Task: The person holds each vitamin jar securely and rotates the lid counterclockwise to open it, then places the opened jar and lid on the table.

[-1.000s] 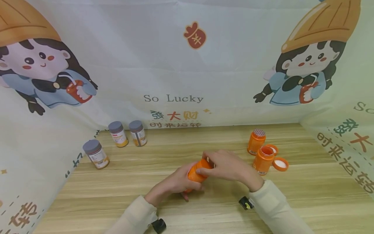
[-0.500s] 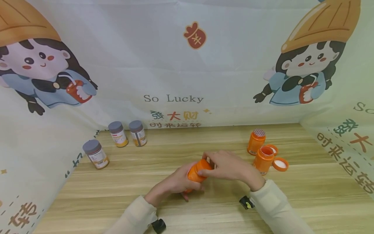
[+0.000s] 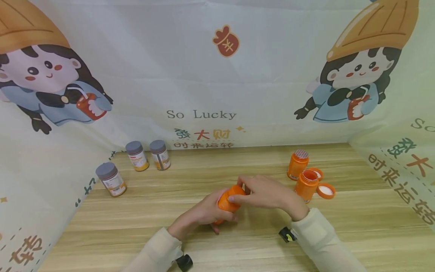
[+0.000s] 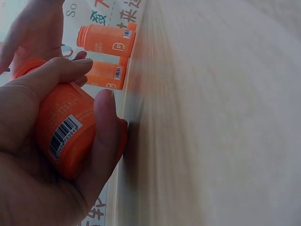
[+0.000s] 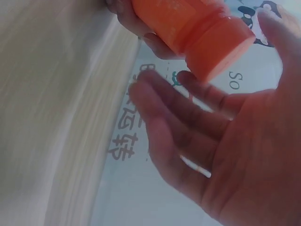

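My left hand (image 3: 213, 209) grips an orange bottle (image 4: 66, 120) by its body, tilted above the table, with the thumb along one side. The bottle's orange cap (image 5: 218, 49) is on and points towards my right hand (image 3: 266, 192). That hand is around the cap end. In the right wrist view its thumb and bent fingers lie loosely about the cap, with a gap beside the thumb. Whether the index fingertip touches the cap is hard to tell.
Two uncapped orange bottles (image 3: 306, 185) stand at the right, one with a patterned top (image 3: 301, 154). Orange lids (image 3: 326, 190) lie beside them, white insides up. Several grey-capped jars (image 3: 111, 179) stand at the back left. A printed cloth (image 3: 204, 75) hangs behind the table.
My right thumb shifts slightly off and back along the cap, and the right wrist turns a little. The left hand and its bottle stay nearly in place.
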